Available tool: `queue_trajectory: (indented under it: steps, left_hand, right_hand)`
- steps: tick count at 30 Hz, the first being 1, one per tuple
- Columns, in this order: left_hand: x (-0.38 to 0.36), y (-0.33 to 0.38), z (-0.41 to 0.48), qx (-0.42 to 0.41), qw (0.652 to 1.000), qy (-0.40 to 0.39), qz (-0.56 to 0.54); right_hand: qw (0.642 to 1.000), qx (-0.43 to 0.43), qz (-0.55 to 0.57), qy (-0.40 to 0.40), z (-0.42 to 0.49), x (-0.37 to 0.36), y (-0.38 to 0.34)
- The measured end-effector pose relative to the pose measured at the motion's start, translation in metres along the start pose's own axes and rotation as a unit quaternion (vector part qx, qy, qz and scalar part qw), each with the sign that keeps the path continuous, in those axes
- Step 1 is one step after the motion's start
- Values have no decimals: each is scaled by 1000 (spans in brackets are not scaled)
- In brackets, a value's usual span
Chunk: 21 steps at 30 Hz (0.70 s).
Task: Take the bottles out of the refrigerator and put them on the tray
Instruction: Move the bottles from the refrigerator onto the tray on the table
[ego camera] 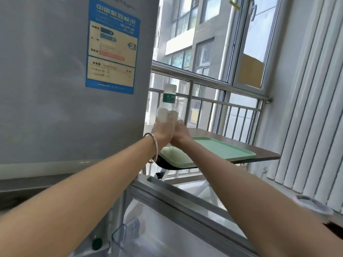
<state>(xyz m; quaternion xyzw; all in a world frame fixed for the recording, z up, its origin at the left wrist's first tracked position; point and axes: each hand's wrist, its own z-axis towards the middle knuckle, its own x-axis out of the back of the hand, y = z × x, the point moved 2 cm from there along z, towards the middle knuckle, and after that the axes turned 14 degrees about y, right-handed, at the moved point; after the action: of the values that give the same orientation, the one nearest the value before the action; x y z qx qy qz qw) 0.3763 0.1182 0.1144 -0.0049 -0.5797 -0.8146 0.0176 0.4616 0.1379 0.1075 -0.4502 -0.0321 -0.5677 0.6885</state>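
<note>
A single head-worn wide-angle view looks forward and slightly down along both outstretched forearms. The grey refrigerator door with a blue label (70,80) fills the near left, its open lower door lies close below, and the brown desk (241,145) by the window sits farther ahead.

Brown table (241,145) by window (204,43) w/ steel railing (204,78); white vertical blinds (311,108) on right.

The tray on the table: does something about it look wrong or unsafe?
Yes, slightly. The green tray lies with its near corner past the edge of the dark table, overhanging it. No bottle stands on it yet; the bottle is upright, held by the left hand and the right hand together.
</note>
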Motion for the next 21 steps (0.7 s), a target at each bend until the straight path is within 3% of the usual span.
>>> queue_trajectory:
  steps: [10,12,16,21]
  left_hand:
    - [-16,-15,31,-67,995,33,72]
    - [-8,-7,20,-85,992,30,88]
    - [23,12,-8,-171,973,46,147]
    - [84,29,-44,-251,937,79,229]
  right_hand:
    - [992,-65,50,-92,23,-8,7]
    - [995,-55,65,-51,14,2,3]
    - [987,62,44,141,-23,38,-16]
    - [988,115,10,106,-84,52,-46]
